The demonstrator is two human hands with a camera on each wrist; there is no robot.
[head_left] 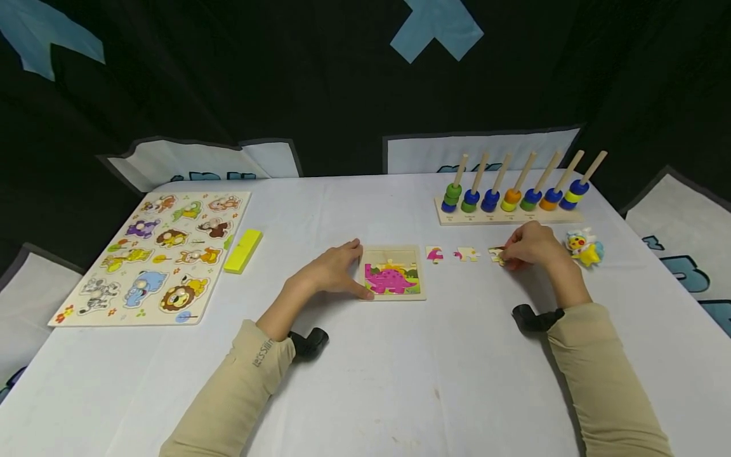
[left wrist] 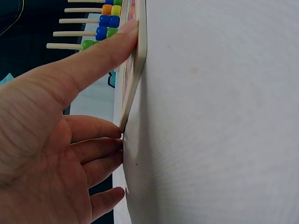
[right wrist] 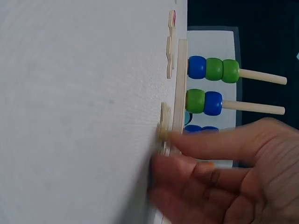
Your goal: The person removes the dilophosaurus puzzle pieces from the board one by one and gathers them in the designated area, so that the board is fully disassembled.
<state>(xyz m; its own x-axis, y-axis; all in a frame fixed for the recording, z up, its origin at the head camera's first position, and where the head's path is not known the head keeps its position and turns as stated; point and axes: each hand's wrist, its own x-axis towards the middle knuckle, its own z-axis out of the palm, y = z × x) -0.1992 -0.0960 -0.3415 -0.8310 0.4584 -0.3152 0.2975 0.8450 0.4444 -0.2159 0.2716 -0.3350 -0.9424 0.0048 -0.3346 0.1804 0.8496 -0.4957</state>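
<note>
My left hand is at the left side of a small wooden jigsaw puzzle showing a pink dinosaur. Its thumb rests on the lower left corner, while the fingertips touch the board's upper left edge. To the right, my right hand pinches a jigsaw piece low over the table; in the right wrist view its thumb lies at the edge of the piece, and the curled fingers hide part of it. Two more pieces, a pink one and a pale yellow one, lie between puzzle and right hand.
Behind my right hand stands a bead counter with upright pegs. A small yellow figurine is just right of that hand. At the left lie a large animal puzzle board and a yellow block. White cloth covers the table.
</note>
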